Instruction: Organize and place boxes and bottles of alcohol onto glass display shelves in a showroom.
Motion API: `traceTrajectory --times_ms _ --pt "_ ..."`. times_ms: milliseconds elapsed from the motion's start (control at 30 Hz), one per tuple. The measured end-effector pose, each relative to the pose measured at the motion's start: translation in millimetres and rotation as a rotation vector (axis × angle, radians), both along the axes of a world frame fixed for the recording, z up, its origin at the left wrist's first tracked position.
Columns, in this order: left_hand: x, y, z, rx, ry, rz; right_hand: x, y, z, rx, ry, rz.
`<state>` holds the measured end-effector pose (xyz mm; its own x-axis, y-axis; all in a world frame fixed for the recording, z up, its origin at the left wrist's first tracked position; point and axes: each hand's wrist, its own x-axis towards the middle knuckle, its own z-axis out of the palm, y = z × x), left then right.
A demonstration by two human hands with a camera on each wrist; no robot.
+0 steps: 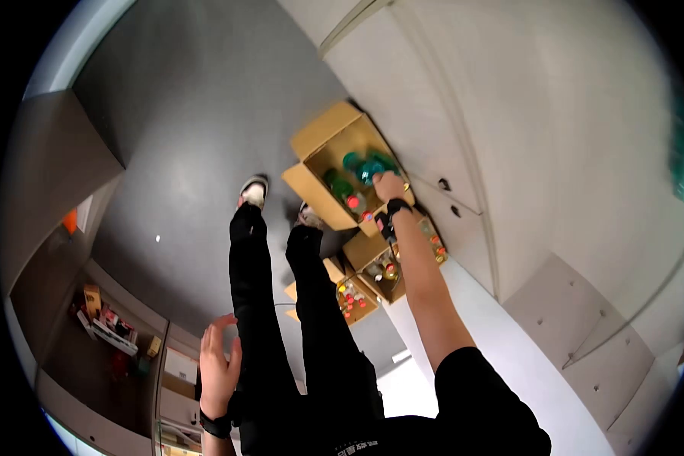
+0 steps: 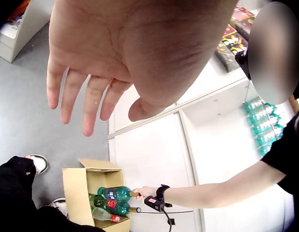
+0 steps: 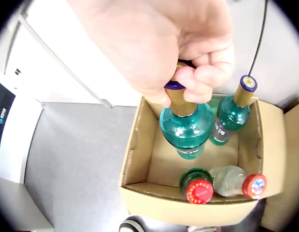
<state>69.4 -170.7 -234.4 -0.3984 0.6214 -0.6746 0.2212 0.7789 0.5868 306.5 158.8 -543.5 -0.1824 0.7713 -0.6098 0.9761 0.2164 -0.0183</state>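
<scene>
My right hand (image 3: 164,53) grips the gold neck of a teal glass bottle (image 3: 188,129), which stands upright within an open cardboard box (image 3: 132,150). Beside it in the box is a second teal bottle (image 3: 232,115) with a gold neck and purple-rimmed cap. Along the near wall of the box are a green bottle (image 3: 190,178) with a red cap and a clear bottle (image 3: 229,181), also red-capped, that leans over. My left hand (image 2: 125,53) holds nothing; its fingers are extended, and in the head view it hangs beside my left leg.
Two more cardboard boxes with several capped bottles (image 1: 351,300) stand close behind the first one. White cabinet doors (image 1: 425,129) border the box on one side. My shoes (image 1: 254,191) are on the grey floor near it. Several teal bottles (image 2: 261,126) line a shelf.
</scene>
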Motion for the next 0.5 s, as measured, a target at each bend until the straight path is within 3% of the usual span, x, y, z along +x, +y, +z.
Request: traceTrajectory --times_ms 233,300,333,500 --pt "-12.9 51.8 73.3 0.335 0.154 -0.091 6.1 -37.4 182.7 0.109 0.287 0.152" --pt "-16.9 71.3 92.8 0.436 0.200 -0.146 -4.0 -45.7 274.4 0.029 0.264 0.108" --pt "-18.1 78.6 99.5 0.483 0.223 -0.198 -4.6 -50.9 316.4 0.047 0.418 0.104" --pt "-2.4 124.4 153.0 0.635 0.364 -0.580 -3.4 -83.3 506.6 -0.037 0.516 0.070"
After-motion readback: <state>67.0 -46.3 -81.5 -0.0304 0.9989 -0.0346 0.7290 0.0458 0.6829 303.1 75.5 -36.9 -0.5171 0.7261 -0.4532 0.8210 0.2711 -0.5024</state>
